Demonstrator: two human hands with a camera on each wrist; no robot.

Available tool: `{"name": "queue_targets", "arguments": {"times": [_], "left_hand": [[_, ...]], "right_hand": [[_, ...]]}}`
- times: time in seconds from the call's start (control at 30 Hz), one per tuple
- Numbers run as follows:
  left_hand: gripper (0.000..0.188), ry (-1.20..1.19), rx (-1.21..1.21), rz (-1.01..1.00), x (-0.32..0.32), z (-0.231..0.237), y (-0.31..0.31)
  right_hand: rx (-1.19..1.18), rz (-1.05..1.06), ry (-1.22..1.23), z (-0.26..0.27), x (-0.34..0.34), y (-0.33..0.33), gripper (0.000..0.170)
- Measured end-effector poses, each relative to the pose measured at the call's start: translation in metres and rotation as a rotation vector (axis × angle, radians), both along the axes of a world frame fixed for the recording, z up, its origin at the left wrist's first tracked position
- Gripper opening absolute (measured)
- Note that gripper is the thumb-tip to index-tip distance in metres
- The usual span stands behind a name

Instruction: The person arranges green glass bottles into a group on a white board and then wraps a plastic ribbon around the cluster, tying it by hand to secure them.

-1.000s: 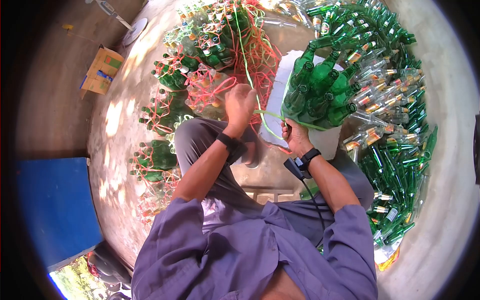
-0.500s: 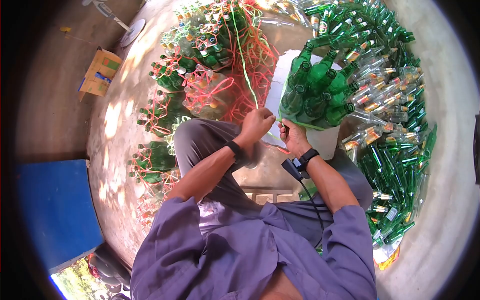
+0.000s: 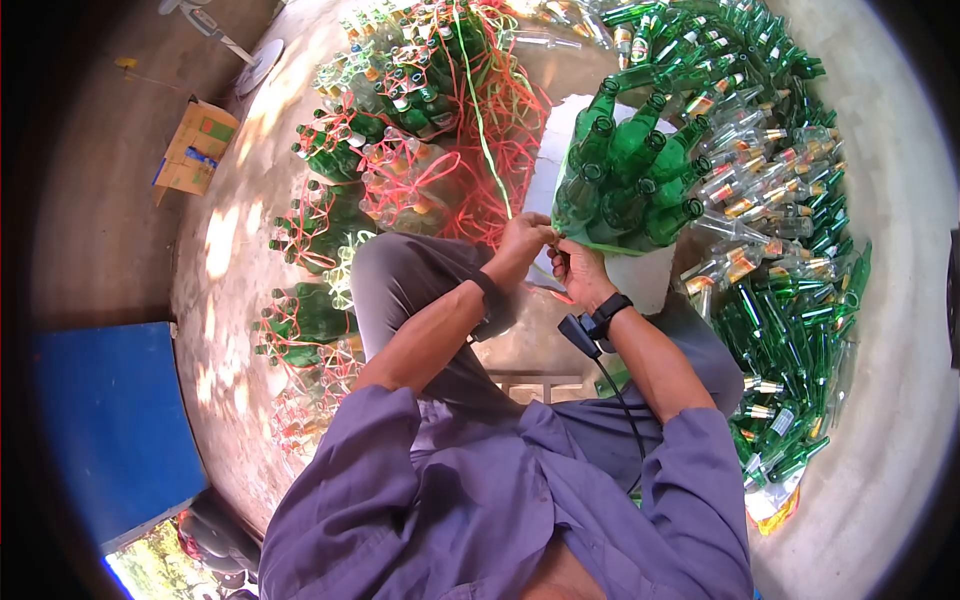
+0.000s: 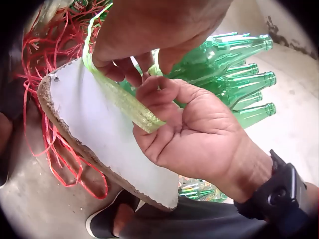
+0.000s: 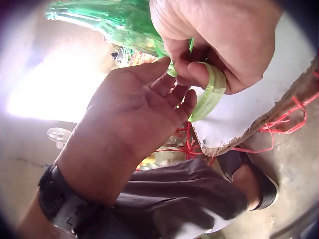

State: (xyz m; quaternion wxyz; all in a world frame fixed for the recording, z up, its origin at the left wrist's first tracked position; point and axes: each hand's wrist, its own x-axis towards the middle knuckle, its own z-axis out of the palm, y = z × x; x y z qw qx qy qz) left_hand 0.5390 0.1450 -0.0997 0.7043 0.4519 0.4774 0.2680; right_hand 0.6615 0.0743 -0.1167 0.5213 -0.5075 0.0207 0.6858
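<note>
A cluster of upright green bottles (image 3: 630, 165) stands on a white slab (image 4: 107, 132) with a rough brown edge. Light green plastic strap (image 4: 119, 97) runs round the lower part of the bottles. At the near left side of the bundle, my left hand (image 3: 522, 245) pinches the strap between thumb and fingers. Right beside it, my right hand (image 3: 583, 272) grips the strap with curled fingers. In the right wrist view a flat length of strap (image 5: 213, 92) bends over the right hand's fingers. The fingertips of both hands meet, hiding the crossing point of the strap.
Tied bundles of bottles (image 3: 410, 185) line the left side, with tangled red strap (image 3: 490, 170) beside them. Loose green and clear bottles (image 3: 760, 200) are heaped along the right. A cardboard box (image 3: 198, 145) stands at far left, and a blue panel (image 3: 115, 400) lower left.
My left hand has come down and right from beside the red-tied bundle to meet my right hand at the green bottles, drawing in the strap. The right hand has stayed nearly in place.
</note>
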Motion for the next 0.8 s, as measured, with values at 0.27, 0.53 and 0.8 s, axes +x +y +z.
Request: {"name": "queue_targets", "arguments": {"times": [0.27, 0.53, 0.8], "left_hand": [[0.044, -0.078, -0.067, 0.033, 0.004, 0.007, -0.002], [0.019, 0.016, 0.118, 0.147, 0.013, -0.001, -0.008], [0.024, -0.011, 0.058, 0.238, -0.001, -0.006, -0.003]], "right_hand": [[-0.010, -0.001, -0.035, -0.001, -0.004, 0.001, 0.007], [0.020, 0.022, -0.013, 0.003, -0.003, 0.001, 0.002], [0.015, 0.077, -0.110, -0.009, 0.000, 0.001, 0.014]]}}
